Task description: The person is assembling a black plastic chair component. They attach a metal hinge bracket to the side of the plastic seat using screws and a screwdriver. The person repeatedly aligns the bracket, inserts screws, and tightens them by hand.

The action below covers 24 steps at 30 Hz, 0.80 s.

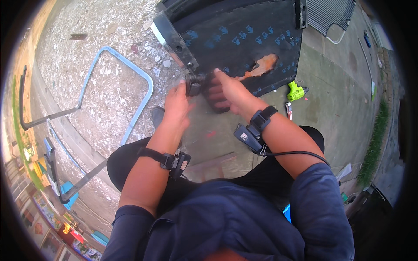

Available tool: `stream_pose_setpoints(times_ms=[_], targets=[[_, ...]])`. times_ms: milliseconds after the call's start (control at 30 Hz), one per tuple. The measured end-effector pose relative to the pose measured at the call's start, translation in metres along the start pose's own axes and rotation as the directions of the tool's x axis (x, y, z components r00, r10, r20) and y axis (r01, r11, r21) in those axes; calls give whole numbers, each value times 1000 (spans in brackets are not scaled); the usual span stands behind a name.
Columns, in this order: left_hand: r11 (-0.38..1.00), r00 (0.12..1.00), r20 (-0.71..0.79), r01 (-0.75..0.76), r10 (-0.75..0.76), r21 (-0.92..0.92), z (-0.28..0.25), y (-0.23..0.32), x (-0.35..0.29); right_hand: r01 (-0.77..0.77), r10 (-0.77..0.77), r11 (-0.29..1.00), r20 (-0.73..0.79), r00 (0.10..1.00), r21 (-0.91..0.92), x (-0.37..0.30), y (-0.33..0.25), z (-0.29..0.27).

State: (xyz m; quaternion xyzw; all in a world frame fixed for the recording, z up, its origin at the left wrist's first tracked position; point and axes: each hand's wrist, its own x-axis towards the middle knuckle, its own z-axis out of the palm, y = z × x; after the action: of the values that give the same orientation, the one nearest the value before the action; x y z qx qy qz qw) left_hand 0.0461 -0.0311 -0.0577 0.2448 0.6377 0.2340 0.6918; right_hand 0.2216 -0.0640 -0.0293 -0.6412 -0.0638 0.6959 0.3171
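Before me stands a dark padded panel (226,39) with blue printed marks and a ragged tear (261,66) baring orange-brown material. A metal bracket (174,41) runs along its left edge. Below the bracket's lower end, a small black part (193,85) sits between my hands; its kind cannot be made out. My left hand (179,104) closes on its left side. From the right, my right hand (230,91) curls round the dark end of it, thumb up and fingers blurred by motion. Black straps with small devices circle both forearms.
A lime-green power drill (296,92) and a small white-and-red tube (289,111) lie right of the panel. Bent metal tube frames (146,98) stand at left over pale, flaky ground. Dark mesh (328,15) lies at the far right, with a long thin rod (366,61) beyond.
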Motion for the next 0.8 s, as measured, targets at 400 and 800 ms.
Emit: stream_pose_setpoints(times_ms=[400,800], targets=[[974,974,-2,-224,224,9,15,13,-6,359,-356,933,-132,925,2,-19,-20,-8],[894,891,78,-442,447,-74,13,48,-17,938,-910,265,263,320,-221,-26,-38,41]])
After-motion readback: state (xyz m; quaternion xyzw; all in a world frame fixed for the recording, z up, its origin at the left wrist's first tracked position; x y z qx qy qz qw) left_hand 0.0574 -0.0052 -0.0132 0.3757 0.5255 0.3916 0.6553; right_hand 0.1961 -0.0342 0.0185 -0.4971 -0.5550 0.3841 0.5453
